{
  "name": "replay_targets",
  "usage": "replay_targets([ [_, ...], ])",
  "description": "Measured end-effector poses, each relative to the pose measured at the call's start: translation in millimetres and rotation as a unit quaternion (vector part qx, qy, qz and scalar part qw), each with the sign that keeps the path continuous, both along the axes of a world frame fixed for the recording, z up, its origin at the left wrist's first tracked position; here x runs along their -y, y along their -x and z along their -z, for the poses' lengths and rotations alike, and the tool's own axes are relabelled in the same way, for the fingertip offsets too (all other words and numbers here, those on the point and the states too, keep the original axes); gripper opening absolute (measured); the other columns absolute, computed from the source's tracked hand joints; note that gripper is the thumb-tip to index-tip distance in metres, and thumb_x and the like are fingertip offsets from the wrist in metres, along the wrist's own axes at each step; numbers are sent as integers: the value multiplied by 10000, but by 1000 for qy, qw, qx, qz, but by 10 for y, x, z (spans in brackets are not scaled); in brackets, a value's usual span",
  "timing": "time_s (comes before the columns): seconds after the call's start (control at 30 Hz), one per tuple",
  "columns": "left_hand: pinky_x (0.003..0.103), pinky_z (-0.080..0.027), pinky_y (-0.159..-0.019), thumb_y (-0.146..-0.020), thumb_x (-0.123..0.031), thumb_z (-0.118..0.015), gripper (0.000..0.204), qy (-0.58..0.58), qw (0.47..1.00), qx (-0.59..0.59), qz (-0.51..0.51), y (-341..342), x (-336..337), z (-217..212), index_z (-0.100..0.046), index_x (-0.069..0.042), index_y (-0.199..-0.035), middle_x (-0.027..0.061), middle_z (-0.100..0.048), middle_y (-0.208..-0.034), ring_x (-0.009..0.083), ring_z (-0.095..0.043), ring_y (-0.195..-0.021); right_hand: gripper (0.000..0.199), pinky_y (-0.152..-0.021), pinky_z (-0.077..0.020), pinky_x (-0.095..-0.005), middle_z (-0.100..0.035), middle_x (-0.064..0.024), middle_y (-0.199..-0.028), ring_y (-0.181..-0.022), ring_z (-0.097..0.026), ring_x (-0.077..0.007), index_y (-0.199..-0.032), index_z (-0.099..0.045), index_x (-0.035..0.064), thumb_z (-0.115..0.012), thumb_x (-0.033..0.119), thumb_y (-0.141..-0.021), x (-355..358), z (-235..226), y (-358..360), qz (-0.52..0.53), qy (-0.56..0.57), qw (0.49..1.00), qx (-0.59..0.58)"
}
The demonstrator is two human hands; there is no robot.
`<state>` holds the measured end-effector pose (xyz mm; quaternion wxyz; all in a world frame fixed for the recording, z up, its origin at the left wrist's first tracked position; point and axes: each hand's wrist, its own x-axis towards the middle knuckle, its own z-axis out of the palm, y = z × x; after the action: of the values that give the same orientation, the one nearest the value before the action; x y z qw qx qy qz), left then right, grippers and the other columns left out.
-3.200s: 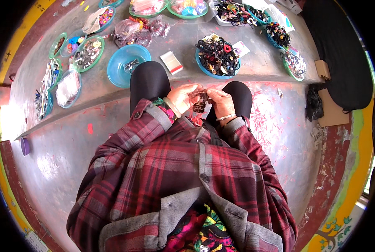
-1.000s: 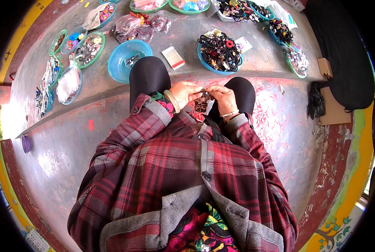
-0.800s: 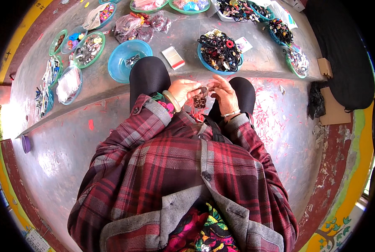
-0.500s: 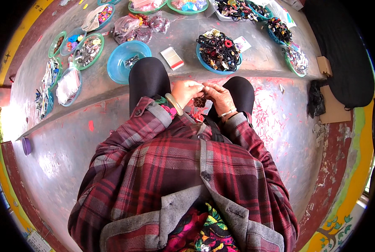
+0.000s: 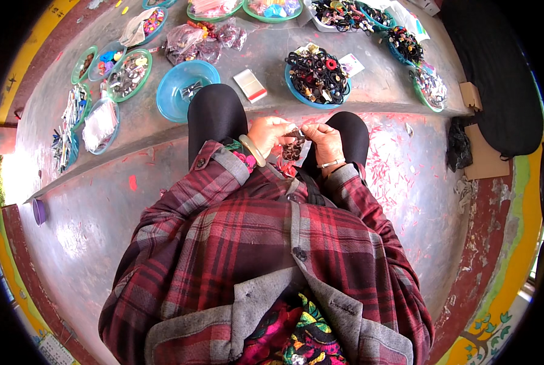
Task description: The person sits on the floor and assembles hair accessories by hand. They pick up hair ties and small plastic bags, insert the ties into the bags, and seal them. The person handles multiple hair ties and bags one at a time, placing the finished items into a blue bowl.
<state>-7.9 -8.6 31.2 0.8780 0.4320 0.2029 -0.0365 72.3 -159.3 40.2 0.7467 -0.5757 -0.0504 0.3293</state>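
Both hands [image 5: 296, 135] closer together on hair clips [image 5: 292, 149]

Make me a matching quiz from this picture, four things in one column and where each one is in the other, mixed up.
Things:
1. small dark piece
2. blue bowl
3. white card box
4. purple cup

Places:
A. far left, on the lower step
B. between both hands, above the lap
C. beyond the left knee
D. between the two blue dishes

Pairs: 1-B, 2-C, 3-D, 4-A
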Motion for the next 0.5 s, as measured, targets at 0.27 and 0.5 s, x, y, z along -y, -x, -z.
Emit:
replay_targets([
  [0.27, 184, -471, -486, -854, -140, -526, 188, 52, 998, -30, -21, 29, -131, -49, -564, 9, -960, 68, -612, -888, 104, -588, -684, 129, -604, -407, -221, -590, -27, -720, -638, -522, -107, -787, -603, 27, -629, 154, -784, 103, 152, -175, 51, -58, 996, -46],
  [0.5, 166, -461, -479, -858, -147, -525, 128, 100, 981, -47, -158, -3, -199, -10, -571, -35, -900, 22, -594, -794, 76, -549, -603, 400, -619, -432, -222, -621, -29, -830, -736, -575, -109, -940, -596, 33, -572, 408, -803, 7, -64, 61, -143, 16, 986, -79],
])
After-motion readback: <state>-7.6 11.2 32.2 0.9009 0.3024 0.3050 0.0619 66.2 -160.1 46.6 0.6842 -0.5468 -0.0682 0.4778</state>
